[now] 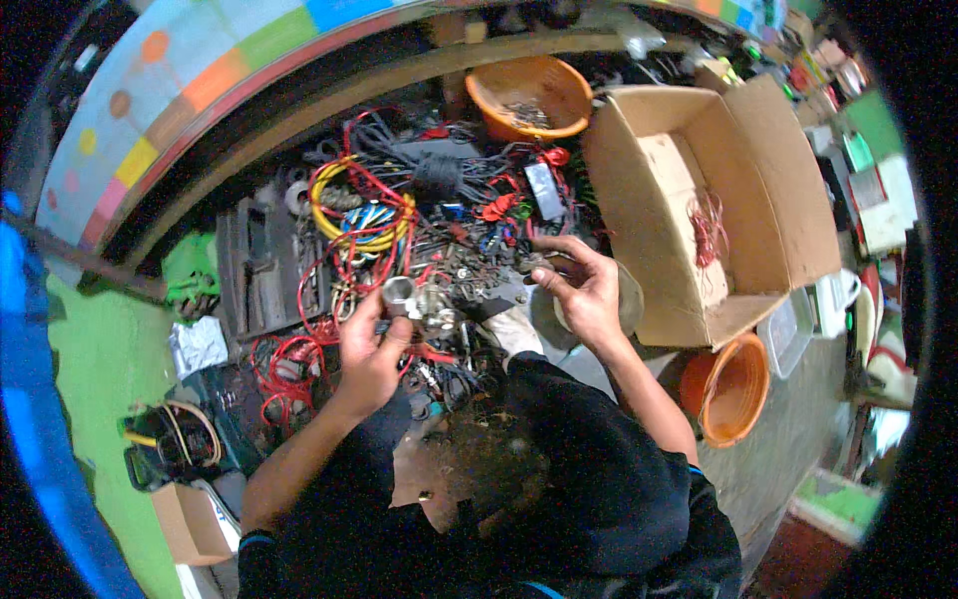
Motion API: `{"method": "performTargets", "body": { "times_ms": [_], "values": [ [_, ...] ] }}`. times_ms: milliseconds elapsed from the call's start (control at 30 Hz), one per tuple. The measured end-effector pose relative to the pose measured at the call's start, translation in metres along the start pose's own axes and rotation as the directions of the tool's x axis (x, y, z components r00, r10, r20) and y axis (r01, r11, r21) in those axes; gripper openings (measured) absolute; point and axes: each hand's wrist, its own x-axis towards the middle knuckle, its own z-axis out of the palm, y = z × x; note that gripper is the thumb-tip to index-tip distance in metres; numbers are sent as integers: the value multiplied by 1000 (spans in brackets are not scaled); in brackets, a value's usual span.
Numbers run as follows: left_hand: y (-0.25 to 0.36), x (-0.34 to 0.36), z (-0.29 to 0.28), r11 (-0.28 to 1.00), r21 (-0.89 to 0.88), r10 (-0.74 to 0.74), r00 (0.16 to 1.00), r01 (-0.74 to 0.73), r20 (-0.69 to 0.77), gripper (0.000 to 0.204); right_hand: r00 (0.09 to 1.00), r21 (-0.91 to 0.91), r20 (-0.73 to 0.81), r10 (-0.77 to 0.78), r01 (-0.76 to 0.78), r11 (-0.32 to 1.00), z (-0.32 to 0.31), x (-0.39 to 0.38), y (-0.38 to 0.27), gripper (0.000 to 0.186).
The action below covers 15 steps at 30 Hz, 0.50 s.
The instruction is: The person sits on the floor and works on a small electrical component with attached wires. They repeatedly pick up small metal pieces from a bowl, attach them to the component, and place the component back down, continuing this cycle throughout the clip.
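Note:
My left hand is closed on a silvery metal part with a round, hollow end. Its other end is blurred, so its kind is unclear. On the right, my right hand has thumb and forefinger drawn together around a small dark piece, too small to name. Between and beyond both hands spreads a heap of small metal hardware. Past my left hand lie a yellow cable coil and tangled red wire. A bundle of dark grey cable lies farther back.
An open cardboard box with a red wire bundle inside stands to the right. One orange basin sits at the back, and an orange bucket lies near the box. At left is a dark slotted tray.

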Motion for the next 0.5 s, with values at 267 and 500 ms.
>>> {"method": "performTargets", "body": {
  "times_ms": [267,500],
  "values": [
    [4,-2,-36,987,133,96,994,-89,-45,21,869,-223,490,71,47,974,66,71,-43,15],
    [15,-9,-59,994,-64,77,987,-86,-144,17,688,-444,726,27,438,781,146,120,-34,27]
  ]
}}
